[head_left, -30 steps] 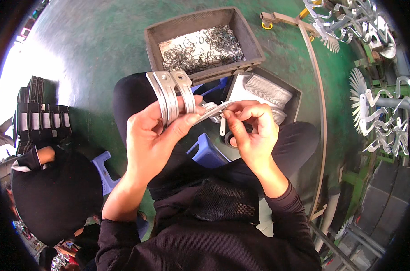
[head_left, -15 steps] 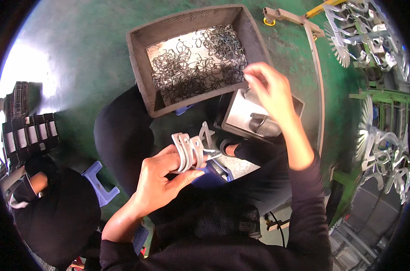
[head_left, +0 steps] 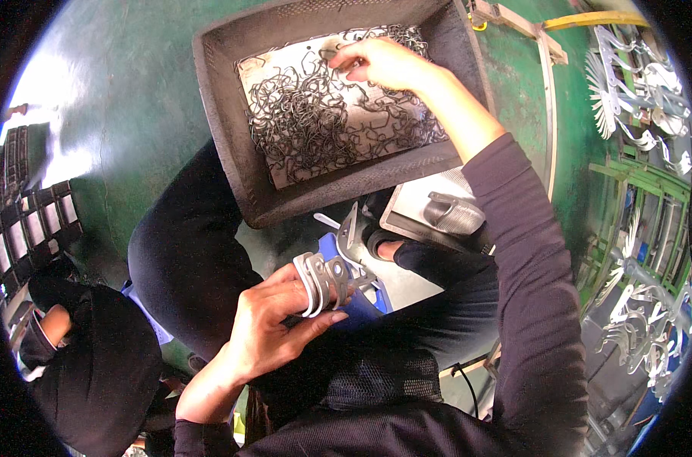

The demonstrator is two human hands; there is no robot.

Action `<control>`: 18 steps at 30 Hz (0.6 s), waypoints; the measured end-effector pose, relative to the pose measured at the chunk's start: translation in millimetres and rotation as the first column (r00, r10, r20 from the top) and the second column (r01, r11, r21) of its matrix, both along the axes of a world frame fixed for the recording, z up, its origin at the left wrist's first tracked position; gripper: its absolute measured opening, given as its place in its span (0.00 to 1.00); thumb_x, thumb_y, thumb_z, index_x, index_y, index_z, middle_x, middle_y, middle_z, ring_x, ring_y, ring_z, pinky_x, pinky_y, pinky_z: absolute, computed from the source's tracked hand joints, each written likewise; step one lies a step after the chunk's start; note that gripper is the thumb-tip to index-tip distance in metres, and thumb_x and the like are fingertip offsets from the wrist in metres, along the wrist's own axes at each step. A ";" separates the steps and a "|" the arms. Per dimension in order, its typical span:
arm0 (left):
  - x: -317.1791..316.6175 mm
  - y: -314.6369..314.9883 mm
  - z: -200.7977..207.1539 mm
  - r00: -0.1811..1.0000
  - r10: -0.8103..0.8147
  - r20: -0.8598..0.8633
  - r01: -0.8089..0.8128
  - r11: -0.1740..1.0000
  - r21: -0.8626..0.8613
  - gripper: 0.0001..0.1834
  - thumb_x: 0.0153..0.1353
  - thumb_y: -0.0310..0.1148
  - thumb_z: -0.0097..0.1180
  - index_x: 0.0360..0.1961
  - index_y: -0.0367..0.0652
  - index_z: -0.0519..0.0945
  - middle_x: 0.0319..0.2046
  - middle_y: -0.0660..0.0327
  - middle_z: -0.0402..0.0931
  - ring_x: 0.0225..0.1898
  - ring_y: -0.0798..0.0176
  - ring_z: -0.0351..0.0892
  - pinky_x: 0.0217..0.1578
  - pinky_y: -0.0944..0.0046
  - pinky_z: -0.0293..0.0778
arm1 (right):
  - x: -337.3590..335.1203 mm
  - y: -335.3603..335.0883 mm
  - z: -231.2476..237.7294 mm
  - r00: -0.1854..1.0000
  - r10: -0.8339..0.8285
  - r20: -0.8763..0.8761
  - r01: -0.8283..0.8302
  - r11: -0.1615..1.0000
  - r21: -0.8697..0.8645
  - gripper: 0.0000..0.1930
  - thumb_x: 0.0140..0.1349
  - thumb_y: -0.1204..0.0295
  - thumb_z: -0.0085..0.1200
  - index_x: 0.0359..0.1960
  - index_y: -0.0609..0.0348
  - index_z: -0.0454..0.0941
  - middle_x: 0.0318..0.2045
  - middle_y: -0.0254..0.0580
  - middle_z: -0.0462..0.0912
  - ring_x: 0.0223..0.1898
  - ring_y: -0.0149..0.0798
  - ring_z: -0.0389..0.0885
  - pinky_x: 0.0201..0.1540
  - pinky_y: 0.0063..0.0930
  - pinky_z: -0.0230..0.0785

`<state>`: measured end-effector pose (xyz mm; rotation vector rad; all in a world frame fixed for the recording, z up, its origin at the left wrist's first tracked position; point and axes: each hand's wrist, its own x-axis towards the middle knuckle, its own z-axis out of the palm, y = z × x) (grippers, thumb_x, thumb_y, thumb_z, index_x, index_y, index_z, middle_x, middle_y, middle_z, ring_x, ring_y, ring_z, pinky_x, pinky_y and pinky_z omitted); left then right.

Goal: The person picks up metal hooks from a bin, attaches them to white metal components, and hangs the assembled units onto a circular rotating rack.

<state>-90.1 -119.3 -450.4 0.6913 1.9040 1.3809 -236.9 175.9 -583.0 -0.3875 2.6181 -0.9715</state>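
Observation:
My left hand (head_left: 273,320) is closed around several curved, silvery metal brackets (head_left: 315,286) with round holes, stacked side by side above my lap. My right hand (head_left: 384,62) reaches into a grey plastic bin (head_left: 235,164), over its far part. Its fingers are bent, with a gap between thumb and forefinger, and nothing plainly shows between them. Bent dark wire hooks (head_left: 300,114) lie in tangled heaps on the bin's pale bottom, around and below that hand. Another metal bracket (head_left: 352,236) shows past the left hand, between my legs.
Right of my legs, a tray (head_left: 407,199) holds rows of ribbed metal parts (head_left: 452,213). Metal parts hang on a rack (head_left: 643,91) at the right. A co-worker in dark clothes (head_left: 94,358) sits at the left, near a stack of black crates (head_left: 37,228).
My right hand has moved left and away from me, from the bin's near right corner into the bin. The left hand keeps the brackets and is slightly lower. The whole view has shifted.

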 end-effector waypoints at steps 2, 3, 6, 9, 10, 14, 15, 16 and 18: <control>0.2 -0.7 -0.1 1.000 0.016 0.013 -0.016 1.000 -0.003 0.11 0.43 0.26 0.66 0.31 0.39 0.81 0.31 0.56 0.80 0.40 0.53 0.78 0.44 0.58 0.72 | -2.7 8.5 10.3 0.991 -0.030 0.127 0.018 0.995 0.095 0.12 0.50 0.75 0.56 0.39 0.57 0.79 0.32 0.41 0.82 0.35 0.35 0.79 0.41 0.28 0.70; 0.4 -0.8 -0.1 1.000 0.023 0.019 -0.023 1.000 -0.005 0.12 0.43 0.26 0.67 0.31 0.39 0.81 0.32 0.55 0.80 0.40 0.52 0.78 0.45 0.58 0.72 | -0.5 13.2 11.9 0.988 -0.052 0.143 0.027 0.985 0.172 0.11 0.51 0.75 0.56 0.38 0.57 0.79 0.32 0.41 0.82 0.35 0.36 0.80 0.41 0.29 0.70; -1.3 0.2 0.8 1.000 0.007 0.004 -0.007 1.000 -0.022 0.12 0.43 0.26 0.67 0.32 0.40 0.82 0.32 0.55 0.80 0.42 0.52 0.78 0.46 0.58 0.71 | 10.0 23.0 18.6 0.994 -0.082 0.070 0.052 0.935 0.352 0.09 0.50 0.71 0.57 0.34 0.56 0.80 0.30 0.43 0.82 0.36 0.40 0.80 0.41 0.32 0.69; -2.5 1.6 1.1 1.000 0.002 0.014 -0.001 1.000 -0.027 0.13 0.43 0.26 0.67 0.33 0.40 0.82 0.33 0.56 0.80 0.42 0.53 0.78 0.46 0.58 0.71 | 17.7 21.0 18.4 0.988 -0.127 0.085 0.087 0.924 0.371 0.11 0.48 0.68 0.58 0.34 0.55 0.80 0.31 0.44 0.82 0.36 0.43 0.80 0.42 0.34 0.69; -2.3 1.9 0.7 1.000 0.000 0.014 0.000 1.000 -0.028 0.13 0.43 0.26 0.67 0.33 0.40 0.82 0.33 0.56 0.80 0.42 0.53 0.78 0.46 0.58 0.71 | 19.0 14.7 17.6 0.985 -0.141 0.099 0.096 0.925 0.368 0.11 0.48 0.67 0.58 0.34 0.55 0.80 0.31 0.44 0.82 0.37 0.43 0.79 0.42 0.35 0.69; -1.4 3.1 0.5 1.000 0.003 0.024 -0.002 1.000 -0.028 0.13 0.43 0.26 0.67 0.33 0.40 0.82 0.32 0.55 0.80 0.41 0.52 0.78 0.46 0.58 0.71 | 15.6 -8.3 4.7 0.967 -0.219 0.126 0.125 0.849 0.513 0.13 0.47 0.66 0.58 0.35 0.56 0.81 0.33 0.46 0.81 0.38 0.46 0.79 0.44 0.37 0.69; -1.0 3.5 0.7 1.000 0.005 0.029 -0.004 1.000 -0.028 0.13 0.43 0.26 0.67 0.33 0.40 0.82 0.32 0.55 0.80 0.41 0.52 0.78 0.45 0.58 0.71 | 16.2 -10.0 -2.3 0.972 -0.212 0.100 0.132 0.849 0.512 0.13 0.47 0.66 0.57 0.35 0.57 0.80 0.33 0.48 0.81 0.40 0.47 0.79 0.45 0.38 0.69; -0.8 3.4 0.6 1.000 0.004 0.017 -0.004 1.000 -0.021 0.12 0.43 0.26 0.67 0.32 0.40 0.82 0.32 0.55 0.80 0.41 0.52 0.78 0.45 0.58 0.71 | 16.0 -11.9 -2.2 0.971 -0.217 0.102 0.135 0.847 0.514 0.13 0.47 0.66 0.57 0.35 0.57 0.80 0.33 0.48 0.81 0.40 0.47 0.79 0.45 0.38 0.69; -0.1 2.7 0.4 1.000 0.002 -0.008 -0.002 1.000 -0.007 0.12 0.43 0.26 0.67 0.32 0.39 0.82 0.31 0.55 0.80 0.40 0.52 0.78 0.45 0.59 0.71 | 17.1 -15.3 -0.8 0.968 -0.227 0.105 0.142 0.844 0.518 0.13 0.47 0.67 0.56 0.36 0.57 0.80 0.33 0.48 0.81 0.41 0.47 0.79 0.46 0.39 0.69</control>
